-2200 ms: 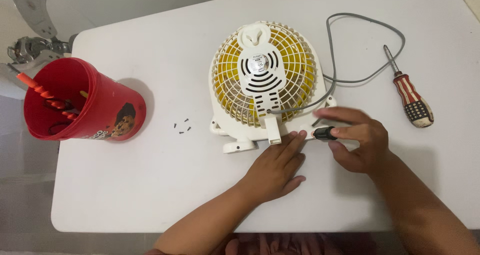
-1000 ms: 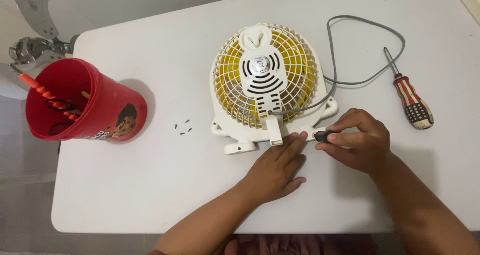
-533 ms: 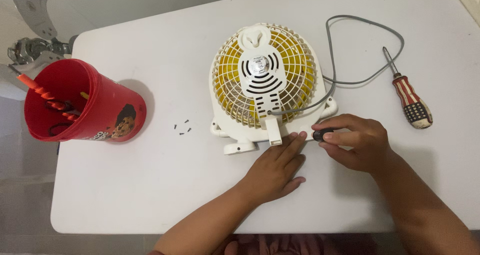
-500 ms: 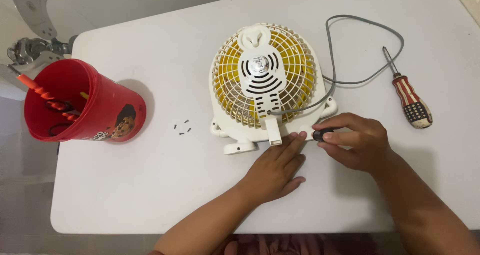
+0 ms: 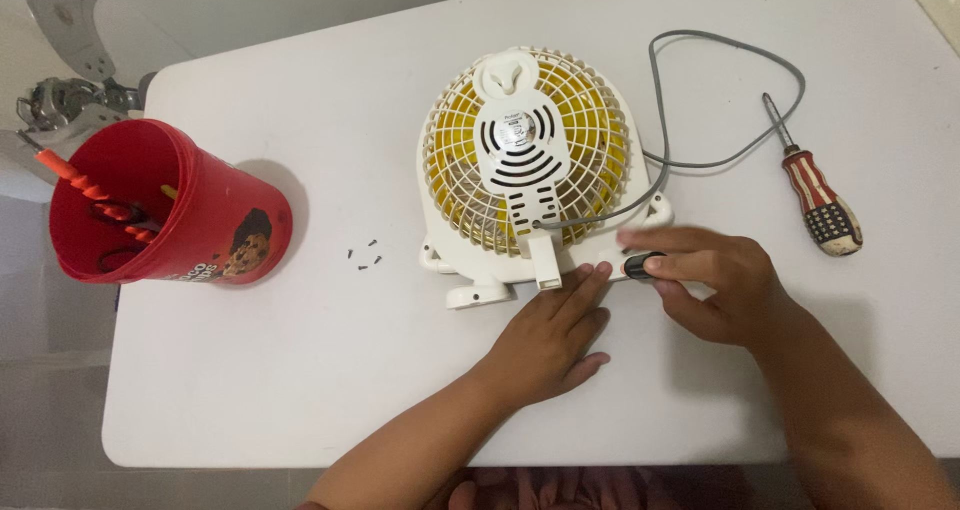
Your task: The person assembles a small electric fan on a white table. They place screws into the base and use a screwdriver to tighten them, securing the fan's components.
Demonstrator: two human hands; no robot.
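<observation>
I have the small white desk fan (image 5: 530, 170) lying grille-up at the centre of the frame, its yellow blades showing through the guard. My left hand (image 5: 548, 340) lies flat just below it, fingers pressed together and stretched out, tips touching the fan's lower edge to steady it. My right hand (image 5: 715, 285), lower right of centre, has its fingers pinched round a short black-handled screwdriver (image 5: 640, 266) whose tip meets the fan's base by a foot.

I judge the step in hand to be working a screw at that lower right corner. The next move calls for firm, square pressure on the driver and a steady fan.

Four tiny dark screws (image 5: 364, 256) lie on the desk (image 5: 300, 370) left of the fan.
</observation>
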